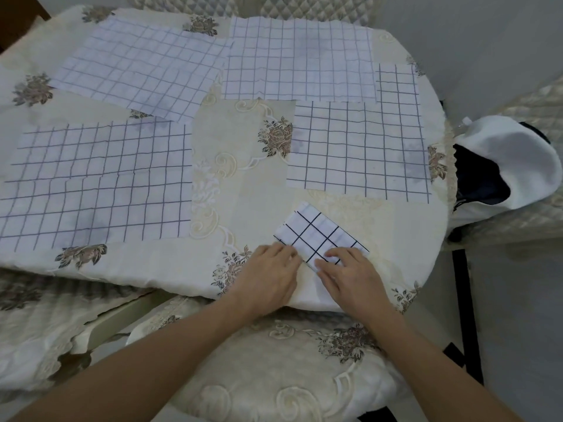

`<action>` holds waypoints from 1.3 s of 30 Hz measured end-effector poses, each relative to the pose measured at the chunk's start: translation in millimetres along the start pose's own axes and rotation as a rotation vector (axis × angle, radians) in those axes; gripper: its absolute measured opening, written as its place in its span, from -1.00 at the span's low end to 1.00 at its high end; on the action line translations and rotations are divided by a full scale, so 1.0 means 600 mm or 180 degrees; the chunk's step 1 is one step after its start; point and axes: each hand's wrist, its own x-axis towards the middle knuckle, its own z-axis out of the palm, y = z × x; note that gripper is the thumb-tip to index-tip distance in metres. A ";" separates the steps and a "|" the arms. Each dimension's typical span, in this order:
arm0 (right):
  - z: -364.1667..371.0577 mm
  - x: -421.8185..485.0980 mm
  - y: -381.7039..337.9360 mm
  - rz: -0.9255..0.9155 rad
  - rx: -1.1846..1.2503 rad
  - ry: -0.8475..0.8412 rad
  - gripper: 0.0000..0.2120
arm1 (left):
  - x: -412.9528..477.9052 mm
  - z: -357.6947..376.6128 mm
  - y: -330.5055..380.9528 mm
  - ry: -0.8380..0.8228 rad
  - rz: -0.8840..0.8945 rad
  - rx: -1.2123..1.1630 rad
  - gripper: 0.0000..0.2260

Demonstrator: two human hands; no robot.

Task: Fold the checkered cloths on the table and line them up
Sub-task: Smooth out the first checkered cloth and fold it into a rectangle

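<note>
Your left hand (271,268) and right hand (348,274) press flat-fingered on the folded checkered cloth (318,234) by the near edge of the table (243,184), where an uneven push could skew the fold or slide it off.

Thin woven fabric, matt & sharply creased: the folded checkered cloth (320,236) under my bare left grip (268,277) & right grip (350,278). The flat checkered cloths (100,184) look like the same matt weave, semi-sheer, w/ faint fold lines. The bench cover (243,184) is cream cloth w/ slight sheen & raised floral embroidery. The chair seat (274,376) is brocade-type fabric w/ soft sheen; the chair backs (274,4) are quilted, padded cloth.
</note>
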 end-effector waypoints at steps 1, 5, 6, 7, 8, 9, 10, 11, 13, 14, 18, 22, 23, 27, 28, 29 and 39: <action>-0.001 0.000 -0.001 0.0011 -0.0009 -0.0047 -0.79 | 0.019 -0.003 -0.005 0.0253 -0.0041 -0.0064 -0.72; -0.006 0.001 -0.004 0.0088 0.0036 -0.0133 -0.75 | 0.106 0.018 -0.020 0.0410 0.0154 -0.0005 -0.60; -0.006 0.002 -0.003 0.0098 0.0042 -0.0140 -0.74 | 0.123 0.030 -0.024 0.0229 0.0202 0.0080 -0.56; -0.006 0.002 -0.001 0.0106 0.0045 -0.0159 -0.73 | 0.135 0.042 -0.029 0.0037 0.0236 0.0183 -0.52; -0.005 0.002 0.001 0.0108 0.0046 -0.0195 -0.72 | 0.142 0.054 -0.035 -0.0134 0.0266 0.0272 -0.49; -0.003 0.002 0.002 0.0114 0.0045 -0.0237 -0.71 | 0.145 0.065 -0.041 -0.0243 0.0283 0.0322 -0.47; -0.002 0.001 0.004 0.0125 0.0045 -0.0267 -0.70 | 0.146 0.074 -0.046 -0.0287 0.0283 0.0336 -0.45; 0.000 0.000 0.005 0.0141 0.0054 -0.0285 -0.70 | 0.147 0.079 -0.049 -0.0298 0.0271 0.0326 -0.45; 0.000 0.000 0.006 0.0168 0.0082 -0.0298 -0.69 | 0.148 0.083 -0.051 -0.0291 0.0251 0.0305 -0.43; 0.000 0.001 0.006 0.0181 0.0093 -0.0301 -0.69 | 0.148 0.084 -0.051 -0.0289 0.0245 0.0302 -0.43; -0.007 0.006 -0.005 0.0295 0.0139 -0.0140 -0.70 | 0.148 0.085 -0.051 -0.0276 0.0232 0.0213 -0.42; -0.014 0.041 -0.042 0.0781 0.0277 0.0419 -0.67 | 0.148 0.086 -0.052 -0.0262 0.0265 0.0057 -0.42; -0.011 0.055 -0.054 0.0892 0.0321 0.0346 -0.59 | 0.148 0.086 -0.052 -0.0263 0.0264 0.0047 -0.43; 0.019 0.097 -0.071 0.1296 0.0242 -0.0430 -0.25 | 0.146 0.086 -0.052 -0.0269 0.0252 0.0093 -0.39; 0.028 0.096 -0.068 0.1416 0.0184 -0.0497 -0.21 | 0.145 0.085 -0.052 -0.0244 0.0238 0.0050 -0.40; 0.033 0.092 -0.064 0.1533 0.0154 -0.0524 -0.18 | 0.146 0.085 -0.052 -0.0219 0.0215 -0.0006 -0.42; 0.017 0.015 -0.007 0.1447 -0.0336 -0.0914 -0.13 | 0.147 0.085 -0.053 -0.0228 0.0122 0.0086 -0.42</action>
